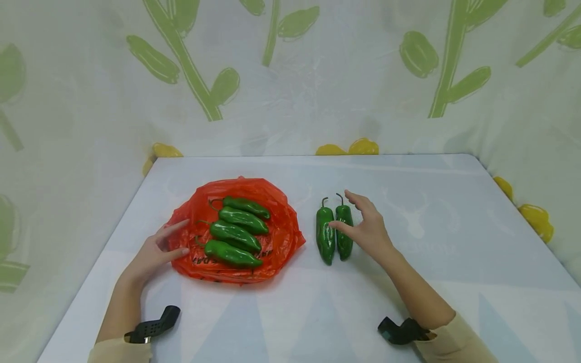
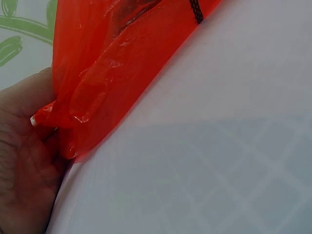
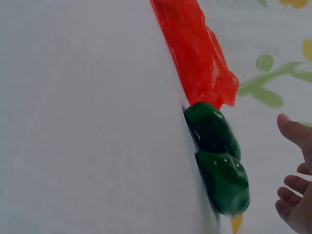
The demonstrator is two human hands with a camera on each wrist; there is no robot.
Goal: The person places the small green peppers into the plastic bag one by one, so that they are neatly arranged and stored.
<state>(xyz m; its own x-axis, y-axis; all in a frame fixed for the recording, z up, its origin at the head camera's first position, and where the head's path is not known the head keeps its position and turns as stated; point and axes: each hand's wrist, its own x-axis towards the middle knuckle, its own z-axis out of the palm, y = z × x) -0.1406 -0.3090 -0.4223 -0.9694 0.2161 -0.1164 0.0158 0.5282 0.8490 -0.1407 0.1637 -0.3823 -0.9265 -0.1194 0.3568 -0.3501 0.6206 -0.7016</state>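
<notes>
A red plastic bag [image 1: 290, 222] lies spread at the left of the table, with several green peppers [image 1: 233, 235] side by side on it. My left hand [image 1: 152, 254] holds the bag's left edge, thumb and index finger spread over it; in the left wrist view the plastic bunches against the hand [image 2: 24, 156], partly hiding the fingers. Right of the bag lie two more green peppers, the left one [image 1: 324, 237] and the right one [image 1: 345, 242], stems pointing away. My right hand [image 1: 369, 229] hovers by the right pepper with thumb and fingers apart, holding nothing; the right wrist view shows it apart from both peppers [image 3: 222, 183].
A white table [image 1: 290, 322] with faint pale patterns carries everything. Behind and beside it hangs a white cloth [image 1: 345, 91] printed with green stems and yellow shapes. Each wrist wears a black camera band, the left [image 1: 154, 327] and the right [image 1: 401, 331].
</notes>
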